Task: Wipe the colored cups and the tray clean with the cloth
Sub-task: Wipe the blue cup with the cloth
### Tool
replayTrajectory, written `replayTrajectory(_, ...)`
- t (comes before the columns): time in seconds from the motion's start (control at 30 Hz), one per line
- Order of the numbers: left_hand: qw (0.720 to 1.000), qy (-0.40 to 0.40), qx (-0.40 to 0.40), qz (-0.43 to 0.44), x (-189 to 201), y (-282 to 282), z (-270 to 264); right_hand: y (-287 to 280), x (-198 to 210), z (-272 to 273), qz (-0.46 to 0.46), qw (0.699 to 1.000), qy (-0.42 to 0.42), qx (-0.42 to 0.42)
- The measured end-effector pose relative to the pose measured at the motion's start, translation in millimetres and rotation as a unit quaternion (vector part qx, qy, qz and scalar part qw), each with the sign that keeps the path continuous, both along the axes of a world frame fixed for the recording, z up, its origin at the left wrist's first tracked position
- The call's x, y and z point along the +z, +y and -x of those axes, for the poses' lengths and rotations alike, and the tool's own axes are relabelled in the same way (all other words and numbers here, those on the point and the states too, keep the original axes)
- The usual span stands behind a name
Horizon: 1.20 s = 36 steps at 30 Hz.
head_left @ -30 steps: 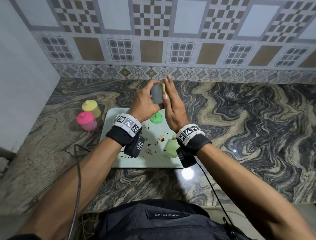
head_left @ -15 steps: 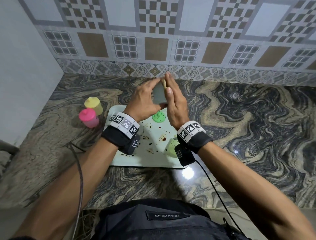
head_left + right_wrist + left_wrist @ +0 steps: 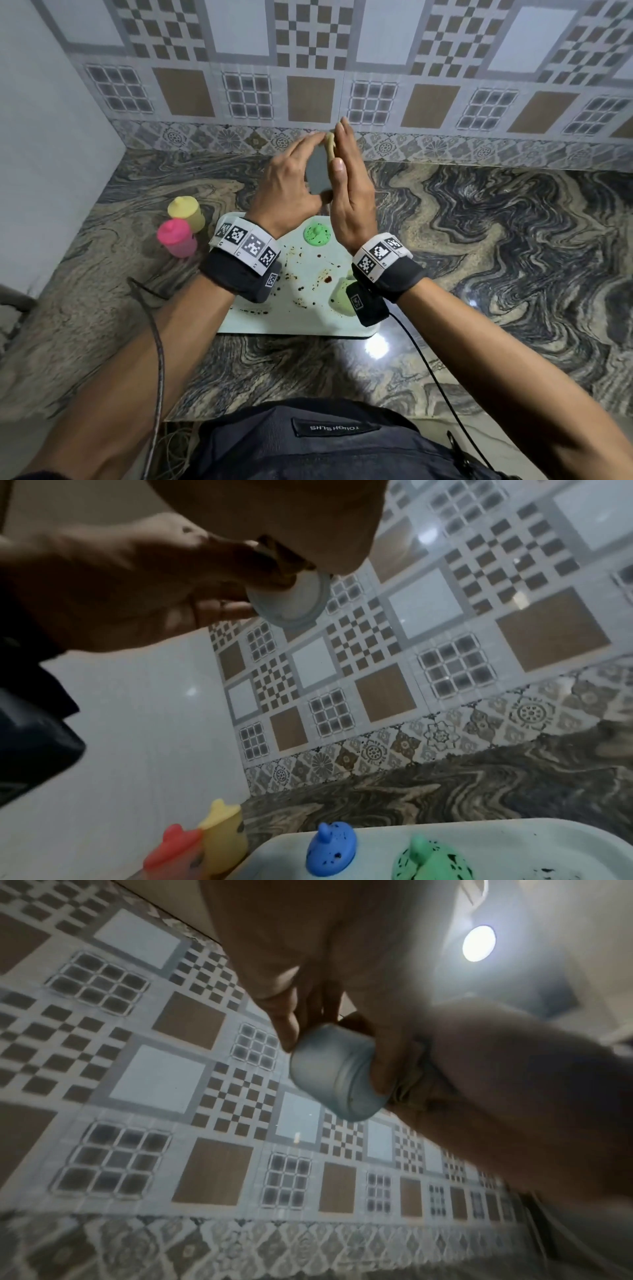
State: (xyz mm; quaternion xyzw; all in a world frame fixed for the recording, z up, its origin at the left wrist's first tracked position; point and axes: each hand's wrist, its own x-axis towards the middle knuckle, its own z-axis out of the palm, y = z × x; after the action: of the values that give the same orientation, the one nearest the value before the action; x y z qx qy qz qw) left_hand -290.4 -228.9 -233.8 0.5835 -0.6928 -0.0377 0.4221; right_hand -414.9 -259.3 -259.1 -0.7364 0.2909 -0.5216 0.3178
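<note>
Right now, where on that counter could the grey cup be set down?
The marble counter right of the pale stained tray is bare, as is the strip before it. Left is crowded: the pink lidded cup and yellow lidded cup stand there.

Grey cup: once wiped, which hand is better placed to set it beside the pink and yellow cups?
Left hand, probably: it grips the grey cup, and the pink cup and yellow cup stand left of the tray. Right hand presses the cloth.

patterned tile wall (image 3: 308, 68), marble counter (image 3: 479, 240)
</note>
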Motion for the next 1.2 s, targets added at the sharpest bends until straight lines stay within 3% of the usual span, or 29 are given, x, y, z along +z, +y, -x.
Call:
replayTrajectory(0.1, 0.999, 0.042, 0.014, 0.008, 1.4, 1.0, -1.6, -0.2, -2.3, -1.1, -0.006, 1.000, -0.007, -0.006)
replayTrajectory(0.3, 0.987, 0.154, -0.043, -0.020, -5.9, 5.2, -12.9, 1.2, 7.9, 0.3, -0.168, 0.974, -0.147, 0.037)
replayTrajectory(0.37, 0.990, 0.131, -0.038, -0.045, -5.3, 4.3, -15.5, 1.5, 12.8, -0.7, -0.168, 0.979, -0.109, 0.035)
replayTrajectory(0.47, 0.999, -0.001, 0.012, -0.045, 2.3, 3.1, -10.7, 3.7, 4.2, -3.6, -0.083, 0.996, -0.011, 0.002)
replayTrajectory(0.53, 0.998, -0.038, 0.033, -0.029, 6.4, 4.4, -6.3, 2.6, -0.4, -4.4, -0.072, 0.997, -0.015, 0.000)
replayTrajectory(0.67, 0.997, 0.071, -0.015, -0.038, 0.0, 7.9, -8.9, -0.5, 8.8, -1.7, -0.189, 0.973, -0.134, 0.007)
replayTrajectory(0.73, 0.992, 0.113, -0.017, -0.055, -3.0, 9.3, -9.5, -6.8, 11.2, 0.8, -0.218, 0.964, -0.150, -0.007)
replayTrajectory(0.83, 0.997, 0.034, 0.007, -0.067, 0.6, 7.5, -7.1, 1.0, 15.4, -0.4, -0.196, 0.972, -0.126, 0.005)
replayTrajectory(0.9, 0.998, -0.018, 0.017, -0.051, 6.3, 6.9, -4.2, 5.7, 11.6, -2.8, -0.120, 0.990, -0.078, 0.009)
replayTrajectory(1.07, 1.000, 0.015, 0.020, 0.004, 8.7, 11.6, -3.3, 5.0, 7.5, -5.4, -0.042, 0.998, -0.052, 0.006)
replayTrajectory(1.2, 0.995, 0.102, -0.006, 0.012, 8.9, 18.0, -5.9, 3.5, 19.9, -0.3, -0.138, 0.982, -0.130, 0.005)
